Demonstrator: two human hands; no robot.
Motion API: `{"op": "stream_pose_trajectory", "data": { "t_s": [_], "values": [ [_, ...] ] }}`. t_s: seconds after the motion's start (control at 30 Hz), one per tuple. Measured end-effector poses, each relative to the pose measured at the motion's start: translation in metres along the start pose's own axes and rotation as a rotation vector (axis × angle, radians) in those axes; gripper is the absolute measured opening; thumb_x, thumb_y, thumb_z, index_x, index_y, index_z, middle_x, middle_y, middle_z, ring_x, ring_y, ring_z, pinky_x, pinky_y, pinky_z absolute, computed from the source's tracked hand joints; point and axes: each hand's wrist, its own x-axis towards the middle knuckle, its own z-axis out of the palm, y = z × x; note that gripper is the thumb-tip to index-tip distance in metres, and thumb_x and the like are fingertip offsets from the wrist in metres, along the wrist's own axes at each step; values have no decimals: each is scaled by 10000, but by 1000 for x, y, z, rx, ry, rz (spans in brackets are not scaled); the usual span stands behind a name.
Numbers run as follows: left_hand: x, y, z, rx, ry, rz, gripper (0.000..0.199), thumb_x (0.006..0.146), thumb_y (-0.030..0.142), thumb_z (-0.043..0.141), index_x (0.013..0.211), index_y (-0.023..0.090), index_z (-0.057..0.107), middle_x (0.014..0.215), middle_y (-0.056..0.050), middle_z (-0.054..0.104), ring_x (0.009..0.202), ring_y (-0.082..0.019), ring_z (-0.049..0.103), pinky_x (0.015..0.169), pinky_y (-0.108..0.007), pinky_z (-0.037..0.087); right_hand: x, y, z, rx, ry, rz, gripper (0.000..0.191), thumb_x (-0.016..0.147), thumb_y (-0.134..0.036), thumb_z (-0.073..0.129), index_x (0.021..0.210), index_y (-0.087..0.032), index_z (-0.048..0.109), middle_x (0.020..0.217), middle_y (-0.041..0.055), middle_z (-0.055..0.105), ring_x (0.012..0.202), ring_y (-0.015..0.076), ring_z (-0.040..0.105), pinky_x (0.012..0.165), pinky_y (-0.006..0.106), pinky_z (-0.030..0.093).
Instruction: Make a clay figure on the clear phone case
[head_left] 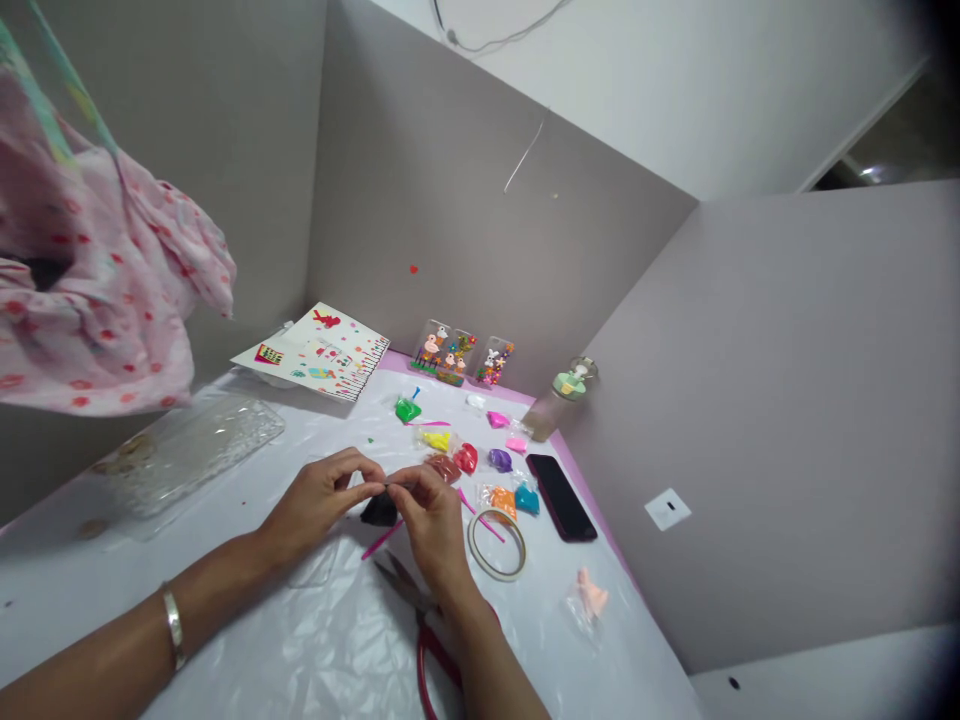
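Note:
My left hand [328, 492] and my right hand [433, 520] meet over the middle of the table, thumbs and fingers pinched close together. Something small and dark shows between the fingertips, too small to make out. Just beneath them lies a black packet [381, 509], partly covered by my right hand. A pink stick [383, 540] lies beside the packet. Red-handled scissors [424, 622] rest under my right wrist, with the blades apart. To the right of my right hand is a roll of tape [497, 545].
Colored clay packets, including green [407, 409], purple [500, 460] and orange [502, 502], lie beyond my hands. A phone [561, 498] and bottle [559, 400] stand right. At left are a clear tray [199, 460], a decorated notebook [319, 352] and hanging pink cloth [112, 270].

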Motion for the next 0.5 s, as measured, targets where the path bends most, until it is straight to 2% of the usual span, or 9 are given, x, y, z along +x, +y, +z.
{"op": "stream_pose_trajectory", "data": {
  "t_s": [0.17,0.5],
  "values": [
    [0,3,0,19,-10,-1,205,839,417,706,769,241,783,773,0,695,637,-169,481,637,-303,374,-3,-2,1,-79,-14,-54,114,880,-177,673,844,-226,770,861,45,727,857,221,664,801,340,528],
    [-4,4,4,23,15,53,211,882,397,666,791,236,767,818,-13,694,667,-176,505,650,-312,378,-5,-6,1,-132,-6,-119,143,910,-171,622,831,-229,726,863,47,708,854,219,645,803,340,530]
  ]
}}
